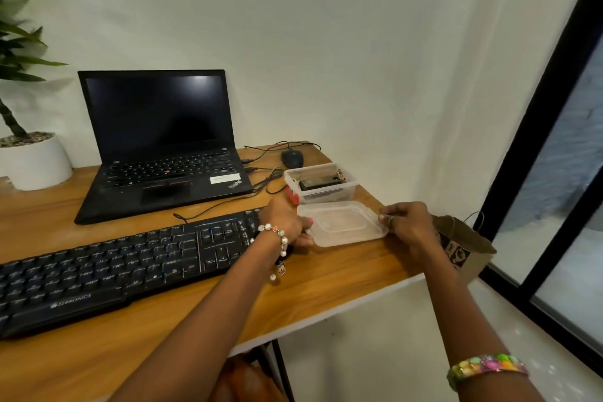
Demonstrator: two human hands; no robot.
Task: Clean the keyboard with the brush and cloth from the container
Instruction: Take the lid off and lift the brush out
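Wooden surface, seen from above. The black keyboard lies along the near left part, running at a slant toward the right edge; its front lip is marked "ZEBRONICS". Behind it, toward the far edge, an open black laptop with a dark screen carries a "ThinkPad" mark on the palm rest and a white label whose writing cannot be read.

Near the far right corner stands the clear plastic container, uncovered, with a dark object inside that cannot be made out; a small red item touches its left wall. A black mouse and loose cables lie behind it.

The clear lid lies flat on the surface just in front of the container. The left hand holds its left edge, grip closed around it with curled fingers. The right hand pinches its right edge, grip closed likewise.

A brown paper bag with black print, unreadable, stands beyond the right edge. A potted plant occupies the far left corner.
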